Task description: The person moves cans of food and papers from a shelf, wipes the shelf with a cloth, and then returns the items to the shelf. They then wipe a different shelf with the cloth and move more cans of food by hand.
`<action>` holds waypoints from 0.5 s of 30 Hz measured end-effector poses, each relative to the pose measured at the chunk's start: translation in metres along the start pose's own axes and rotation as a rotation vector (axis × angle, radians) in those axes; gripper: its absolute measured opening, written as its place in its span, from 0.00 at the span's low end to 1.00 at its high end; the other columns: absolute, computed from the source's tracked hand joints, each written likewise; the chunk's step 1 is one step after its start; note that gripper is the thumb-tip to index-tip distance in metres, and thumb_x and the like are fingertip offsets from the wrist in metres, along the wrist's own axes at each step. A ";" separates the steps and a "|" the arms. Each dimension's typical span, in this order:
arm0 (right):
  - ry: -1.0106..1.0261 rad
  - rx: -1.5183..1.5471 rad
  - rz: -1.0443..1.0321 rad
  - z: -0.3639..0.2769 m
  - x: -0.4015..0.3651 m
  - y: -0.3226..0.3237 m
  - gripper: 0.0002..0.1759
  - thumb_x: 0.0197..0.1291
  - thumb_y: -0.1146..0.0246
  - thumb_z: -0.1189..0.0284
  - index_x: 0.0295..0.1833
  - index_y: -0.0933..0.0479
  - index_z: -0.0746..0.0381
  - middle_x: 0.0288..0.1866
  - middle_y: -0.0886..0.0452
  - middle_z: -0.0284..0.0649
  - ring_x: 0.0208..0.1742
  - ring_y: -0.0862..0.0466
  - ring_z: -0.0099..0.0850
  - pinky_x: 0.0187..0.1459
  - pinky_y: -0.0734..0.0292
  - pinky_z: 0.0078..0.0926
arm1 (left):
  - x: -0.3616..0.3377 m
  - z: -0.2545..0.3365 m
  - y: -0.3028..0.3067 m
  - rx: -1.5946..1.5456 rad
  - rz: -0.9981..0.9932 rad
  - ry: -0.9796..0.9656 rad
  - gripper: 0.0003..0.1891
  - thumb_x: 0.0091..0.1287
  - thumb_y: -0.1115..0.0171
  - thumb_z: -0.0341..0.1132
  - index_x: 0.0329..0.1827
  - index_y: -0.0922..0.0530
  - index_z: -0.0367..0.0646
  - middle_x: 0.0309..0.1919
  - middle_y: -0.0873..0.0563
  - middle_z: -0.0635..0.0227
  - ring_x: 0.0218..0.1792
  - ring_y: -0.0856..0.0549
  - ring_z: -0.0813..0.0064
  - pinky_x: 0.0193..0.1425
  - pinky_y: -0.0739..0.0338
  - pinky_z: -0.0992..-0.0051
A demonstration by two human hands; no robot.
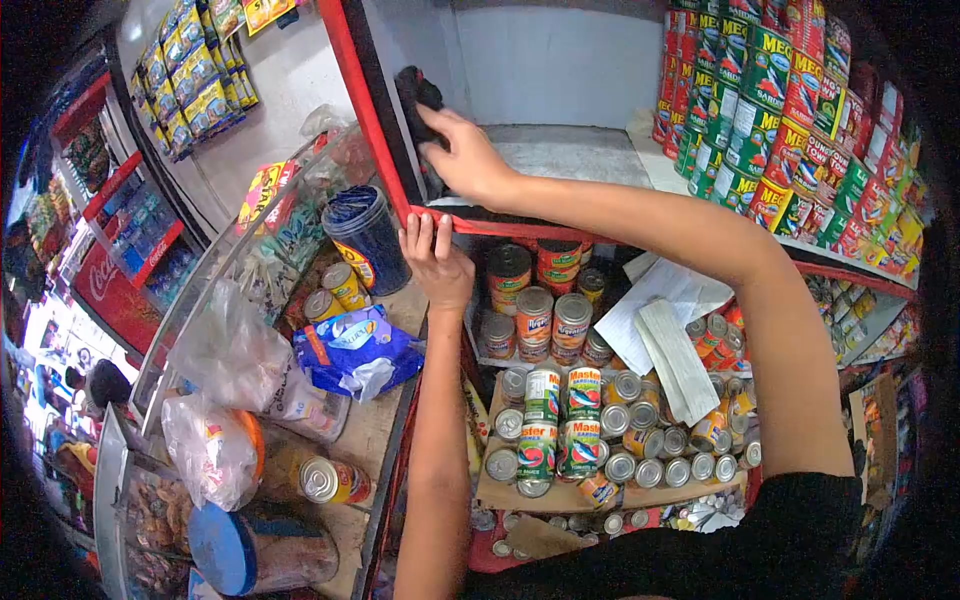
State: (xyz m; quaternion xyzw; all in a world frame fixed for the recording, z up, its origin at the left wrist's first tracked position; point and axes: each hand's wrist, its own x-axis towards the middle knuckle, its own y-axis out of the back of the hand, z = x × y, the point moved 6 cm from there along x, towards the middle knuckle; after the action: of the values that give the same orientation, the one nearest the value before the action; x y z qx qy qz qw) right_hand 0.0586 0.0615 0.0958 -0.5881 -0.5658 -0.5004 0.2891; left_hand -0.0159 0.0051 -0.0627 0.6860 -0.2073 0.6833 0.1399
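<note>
My right hand [468, 160] presses a dark cloth [418, 98] against the inner side wall of a shelf compartment [560, 75] with a grey-white back panel. Part of the cloth lies behind my fingers. Lower down, my left hand [438, 268] has its fingers hooked over the red-edged corner of the shelf frame [408, 212]. To the right of the compartment stand tall stacks of sardine cans [735, 120]. Beneath my right arm, a lower shelf holds more cans [535, 315] in stacks.
Left of my left arm, a counter carries a blue wipes pack [358, 350], plastic bags [235, 350], a lying can [332, 480] and a blue-lidded jar [222, 550]. Papers [665, 310] lie across the lower cans. Sachets [190, 80] hang on the wall.
</note>
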 end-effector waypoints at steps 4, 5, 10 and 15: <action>-0.454 -0.067 -0.139 0.062 0.041 0.003 0.31 0.49 0.48 0.79 0.63 0.37 0.73 0.52 0.24 0.56 0.49 0.21 0.42 0.54 0.27 0.29 | -0.001 -0.001 0.001 0.008 -0.020 0.008 0.32 0.51 0.46 0.17 0.61 0.35 0.50 0.58 0.34 0.62 0.65 0.35 0.56 0.68 0.43 0.52; -0.684 0.051 -0.139 0.058 0.050 0.015 0.32 0.48 0.46 0.79 0.64 0.37 0.71 0.46 0.22 0.55 0.43 0.19 0.43 0.48 0.24 0.29 | 0.000 0.000 0.001 0.006 -0.010 0.003 0.32 0.51 0.46 0.17 0.61 0.35 0.50 0.58 0.34 0.62 0.65 0.35 0.56 0.68 0.43 0.52; -0.477 -0.348 -0.138 0.075 0.027 -0.015 0.36 0.46 0.47 0.80 0.67 0.40 0.66 0.57 0.32 0.59 0.60 0.32 0.51 0.61 0.35 0.37 | 0.000 0.001 0.004 -0.013 -0.032 0.013 0.31 0.51 0.46 0.17 0.60 0.35 0.50 0.58 0.33 0.62 0.65 0.35 0.55 0.68 0.43 0.53; 0.131 -0.079 -0.147 -0.028 0.018 0.006 0.27 0.47 0.50 0.81 0.58 0.32 0.70 0.55 0.32 0.55 0.62 0.34 0.47 0.63 0.41 0.37 | 0.000 0.000 0.001 0.004 -0.006 0.007 0.31 0.51 0.46 0.17 0.60 0.34 0.50 0.58 0.33 0.62 0.64 0.34 0.55 0.68 0.42 0.53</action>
State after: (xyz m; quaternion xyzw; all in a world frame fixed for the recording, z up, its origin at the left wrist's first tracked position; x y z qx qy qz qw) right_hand 0.0547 0.0414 0.1229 -0.5220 -0.5672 -0.5794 0.2647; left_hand -0.0160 0.0044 -0.0629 0.6844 -0.2033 0.6858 0.1415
